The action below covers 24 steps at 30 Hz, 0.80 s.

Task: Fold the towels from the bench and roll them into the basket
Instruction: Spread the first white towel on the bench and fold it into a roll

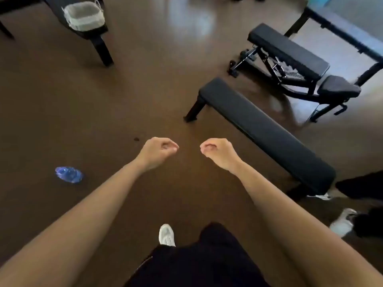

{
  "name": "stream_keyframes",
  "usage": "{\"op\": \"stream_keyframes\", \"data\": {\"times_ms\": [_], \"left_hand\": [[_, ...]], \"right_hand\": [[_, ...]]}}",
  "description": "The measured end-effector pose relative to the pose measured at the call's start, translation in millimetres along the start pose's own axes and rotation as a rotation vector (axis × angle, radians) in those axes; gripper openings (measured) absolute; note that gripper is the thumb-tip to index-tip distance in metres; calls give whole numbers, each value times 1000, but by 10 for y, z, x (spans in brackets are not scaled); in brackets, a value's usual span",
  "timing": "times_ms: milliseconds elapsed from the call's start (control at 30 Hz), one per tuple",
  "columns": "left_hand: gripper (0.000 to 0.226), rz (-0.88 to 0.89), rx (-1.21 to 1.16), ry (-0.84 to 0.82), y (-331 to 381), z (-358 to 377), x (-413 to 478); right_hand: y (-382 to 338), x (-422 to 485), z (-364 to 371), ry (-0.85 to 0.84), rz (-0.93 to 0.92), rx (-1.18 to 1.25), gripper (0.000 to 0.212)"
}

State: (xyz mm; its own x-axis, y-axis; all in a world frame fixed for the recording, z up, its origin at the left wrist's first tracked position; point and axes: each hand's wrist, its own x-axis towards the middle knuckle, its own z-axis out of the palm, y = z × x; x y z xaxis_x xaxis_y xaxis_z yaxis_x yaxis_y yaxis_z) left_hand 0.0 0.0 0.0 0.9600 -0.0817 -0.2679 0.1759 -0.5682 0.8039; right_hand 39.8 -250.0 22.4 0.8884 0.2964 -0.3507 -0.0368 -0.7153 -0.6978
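Left hand (158,151) and right hand (217,151) hover, fingers curled inward, gripping nothing. The basket (83,16) on the far desk (102,31) seems to show only pale lining.

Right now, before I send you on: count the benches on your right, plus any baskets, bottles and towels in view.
Benches on the right: 2, the flat bench and the incline bench
Basket: 1
Bottle: 1
Towels: 0 in view
Total: 4
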Motion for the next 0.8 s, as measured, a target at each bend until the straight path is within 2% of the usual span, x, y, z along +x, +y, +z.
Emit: {"op": "stream_keyframes", "data": {"times_ms": [133, 300, 600, 800], "left_hand": [[10, -115, -46, 6, -349, 13, 71], [14, -255, -192, 31, -595, -108, 490], [12, -411, -307, 198, -660, -855, 1777], [12, -489, -373, 233, -960, -1544, 2772]], "right_hand": [[100, 177, 269, -42, 121, 67, 13], [-2, 889, 319, -69, 176, 107, 15], [-284, 2775, 88, -300, 48, -39, 15], [-723, 4071, 83, -401, 101, -82, 18]]}}
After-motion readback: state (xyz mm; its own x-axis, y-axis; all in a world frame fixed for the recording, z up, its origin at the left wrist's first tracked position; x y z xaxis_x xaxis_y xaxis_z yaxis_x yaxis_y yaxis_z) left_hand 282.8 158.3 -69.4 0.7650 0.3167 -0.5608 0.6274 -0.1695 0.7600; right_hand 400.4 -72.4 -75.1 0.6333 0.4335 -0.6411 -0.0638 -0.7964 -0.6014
